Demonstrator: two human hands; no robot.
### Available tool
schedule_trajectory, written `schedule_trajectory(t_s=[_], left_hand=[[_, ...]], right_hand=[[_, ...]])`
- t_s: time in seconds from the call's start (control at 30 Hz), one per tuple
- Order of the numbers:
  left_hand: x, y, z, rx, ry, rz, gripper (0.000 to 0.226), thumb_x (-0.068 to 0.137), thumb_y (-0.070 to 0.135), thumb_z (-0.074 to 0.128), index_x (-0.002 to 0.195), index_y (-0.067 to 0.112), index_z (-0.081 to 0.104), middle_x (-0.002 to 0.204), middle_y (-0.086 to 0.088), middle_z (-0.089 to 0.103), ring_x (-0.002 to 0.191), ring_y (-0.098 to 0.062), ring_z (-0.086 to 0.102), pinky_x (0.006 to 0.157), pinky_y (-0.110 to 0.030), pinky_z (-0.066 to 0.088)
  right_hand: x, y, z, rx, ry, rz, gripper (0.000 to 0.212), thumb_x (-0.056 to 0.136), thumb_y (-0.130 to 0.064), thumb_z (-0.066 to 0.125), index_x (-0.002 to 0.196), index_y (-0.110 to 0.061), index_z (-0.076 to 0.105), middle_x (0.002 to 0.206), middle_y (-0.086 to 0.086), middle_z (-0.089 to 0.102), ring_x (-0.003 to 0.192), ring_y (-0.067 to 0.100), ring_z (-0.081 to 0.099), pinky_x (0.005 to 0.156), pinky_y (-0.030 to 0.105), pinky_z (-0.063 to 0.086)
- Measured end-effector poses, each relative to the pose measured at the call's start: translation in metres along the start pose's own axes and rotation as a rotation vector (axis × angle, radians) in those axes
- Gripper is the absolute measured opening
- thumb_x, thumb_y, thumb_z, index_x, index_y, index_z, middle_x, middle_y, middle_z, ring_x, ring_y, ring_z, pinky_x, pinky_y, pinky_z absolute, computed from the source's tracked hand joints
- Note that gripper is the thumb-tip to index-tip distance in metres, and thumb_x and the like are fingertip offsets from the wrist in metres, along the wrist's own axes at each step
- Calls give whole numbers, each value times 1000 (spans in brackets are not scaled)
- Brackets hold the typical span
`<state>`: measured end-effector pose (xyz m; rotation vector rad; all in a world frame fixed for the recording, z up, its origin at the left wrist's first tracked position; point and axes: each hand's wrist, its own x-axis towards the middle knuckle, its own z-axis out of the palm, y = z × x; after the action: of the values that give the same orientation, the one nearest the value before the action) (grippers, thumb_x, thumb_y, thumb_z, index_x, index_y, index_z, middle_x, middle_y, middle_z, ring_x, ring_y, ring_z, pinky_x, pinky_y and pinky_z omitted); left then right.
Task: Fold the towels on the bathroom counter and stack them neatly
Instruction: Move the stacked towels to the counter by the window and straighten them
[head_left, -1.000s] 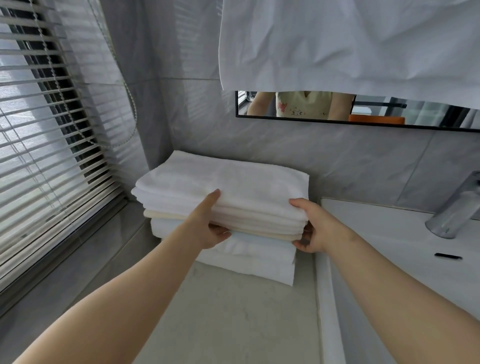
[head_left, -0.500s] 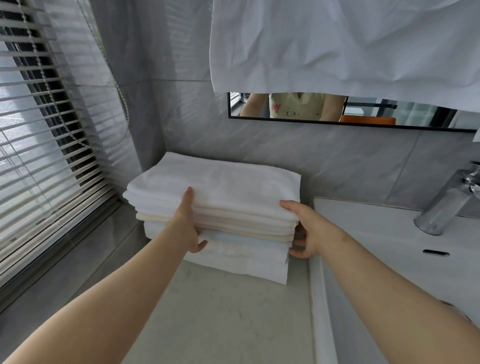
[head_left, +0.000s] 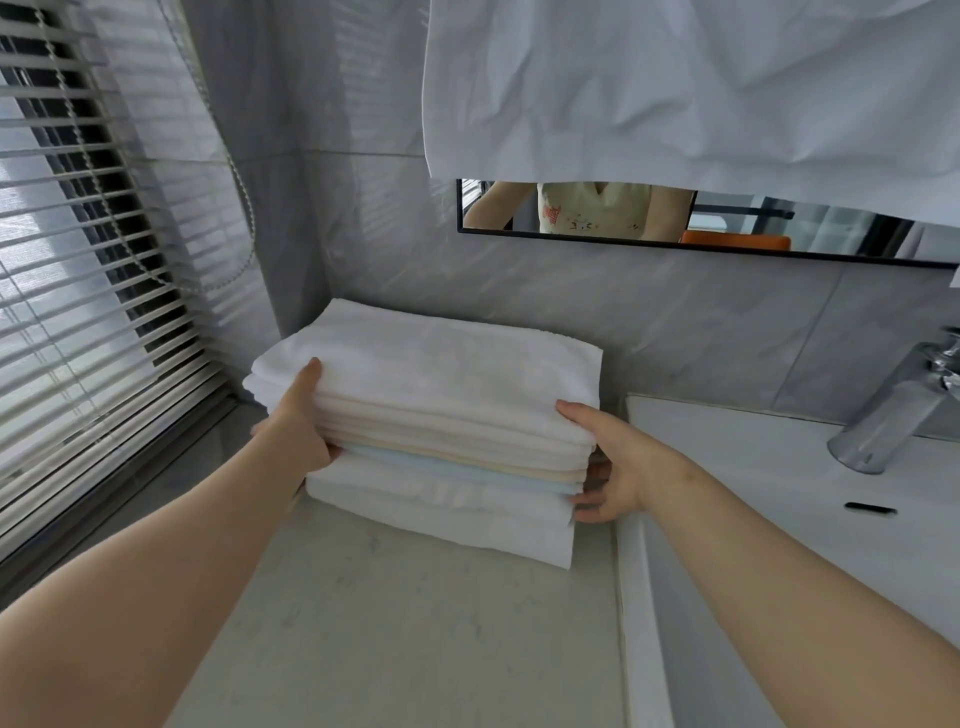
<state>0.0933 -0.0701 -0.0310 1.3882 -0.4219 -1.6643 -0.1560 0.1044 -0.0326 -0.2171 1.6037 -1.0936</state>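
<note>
Two hands (head_left: 298, 426) (head_left: 618, 462) gripping stack (head_left: 441, 395), long axis left-right

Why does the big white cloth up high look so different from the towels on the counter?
The wrinkled white cloth hangs as one open sheet; the stack of folded towels lies flat in neat layers. The cloth is all white; the stack also has cream and pale blue layers. Nobody touches the cloth; both hands hold the stack. Both are soft fabric.
</note>
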Motion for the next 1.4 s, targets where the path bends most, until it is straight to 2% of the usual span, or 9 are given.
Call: schedule_trajectory(t_s=[0.13, 0.23, 0.4, 0.53, 0.73, 0.93, 1.1, 1.3, 1.4], left_hand=[[9, 4, -2, -5, -6, 25, 98, 54, 42, 86, 135, 26, 36, 128, -2, 47, 107, -24, 54, 74, -40, 52], [13, 4, -1, 0, -36, 21, 95, 56, 43, 85, 136, 26, 36, 129, -1, 46, 108, -23, 53, 75, -41, 49], [20, 15, -1, -23, -46, 25, 98, 58, 57, 79, 139, 27, 34, 133, 2, 44, 117, -24, 48, 94, -44, 44], [24, 21, 2, -36, -17, 31, 84, 68, 49, 75, 138, 29, 34, 134, 0, 42, 116, -25, 47, 86, -45, 44], [33, 34, 7, -46, -4, 90, 68, 75, 32, 73, 134, 33, 41, 132, 0, 44, 114, -26, 47, 81, -43, 46], [38, 47, 11, -40, -78, 139, 60, 78, 31, 71, 132, 29, 45, 126, -1, 51, 108, -26, 52, 75, -43, 49], [48, 21, 0, 11, -17, 62, 72, 75, 37, 74, 137, 29, 38, 136, -2, 44, 116, -27, 49, 81, -45, 48], [40, 28, 5, 5, -36, 93, 78, 70, 40, 77, 137, 31, 38, 133, 0, 44, 113, -26, 49, 72, -43, 47], [43, 22, 4, -8, -23, 100, 74, 72, 38, 76, 136, 29, 40, 132, 0, 47, 112, -25, 51, 73, -42, 47]], right_hand=[[-1, 0, -1, 129, 6, -51, 44, 66, -45, 79, 89, -13, 58, 87, 8, 57, 77, 21, 55, 54, 27, 47], [0, -1, 1, 174, -8, -58, 36, 68, -45, 77, 76, -14, 58, 71, 4, 56, 63, 17, 53, 40, 18, 42], [13, -3, -1, 222, -125, -94, 44, 71, -50, 72, 94, -13, 67, 89, 9, 70, 80, 26, 66, 63, 33, 52], [22, -9, 2, 308, -208, -175, 47, 77, -45, 69, 112, -13, 67, 110, 14, 69, 102, 32, 65, 87, 45, 52], [26, -19, 3, 355, -194, -271, 22, 82, -27, 62, 99, -13, 66, 91, 10, 66, 79, 29, 62, 68, 36, 52], [27, -27, 5, 443, -250, -433, 41, 83, -17, 57, 124, -17, 57, 114, 11, 63, 93, 31, 62, 64, 38, 55], [39, -1, 4, 378, -173, -301, 21, 82, -23, 61, 101, -14, 67, 92, 11, 69, 83, 31, 64, 74, 41, 54], [41, 4, -3, 472, -160, -315, 16, 79, -26, 60, 72, -18, 72, 70, 5, 70, 61, 25, 67, 54, 31, 54], [40, 10, -1, 469, -191, -321, 14, 80, -26, 58, 80, -18, 70, 71, 5, 70, 66, 25, 66, 56, 30, 54]])
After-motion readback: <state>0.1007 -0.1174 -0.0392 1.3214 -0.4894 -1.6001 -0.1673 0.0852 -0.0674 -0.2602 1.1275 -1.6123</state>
